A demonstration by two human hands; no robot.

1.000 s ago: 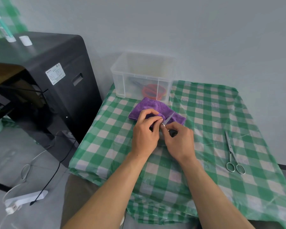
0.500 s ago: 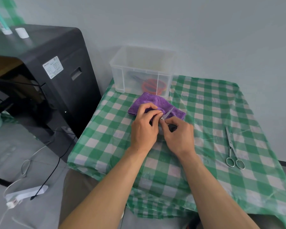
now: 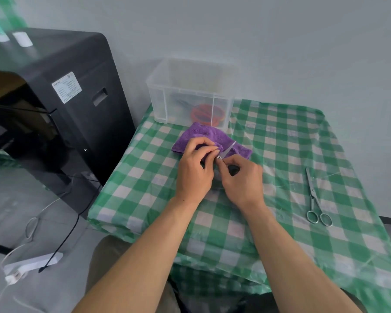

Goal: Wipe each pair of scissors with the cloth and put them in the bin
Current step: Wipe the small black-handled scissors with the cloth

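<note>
A: Black-handled scissors (image 3: pixel 229 148) are over mid-table, blade tip angled up-right across the purple cloth (image 3: pixel 212 135). Left hand (image 3: pixel 195 171) pinches a cloth fold against the blade near the pivot. Right hand (image 3: pixel 244 180) is curled round the dark handles.

B: Risks?

A: Fingertips sit close to the edge, so a slip along the blade could nick them. The cloth may snag at the pivot.

B: Unclear?

A: The handle loops are mostly under the right hand. Cannot tell whether the blades are closed or parted. The clear bin (image 3: pixel 158 86) behind the cloth shows an orange-handled pair (image 3: pixel 207 114), blurred through the wall. Steel scissors (image 3: pixel 314 195) lie well apart to the right on the checked tablecloth (image 3: pixel 280 143); unwiped, I judge.
</note>
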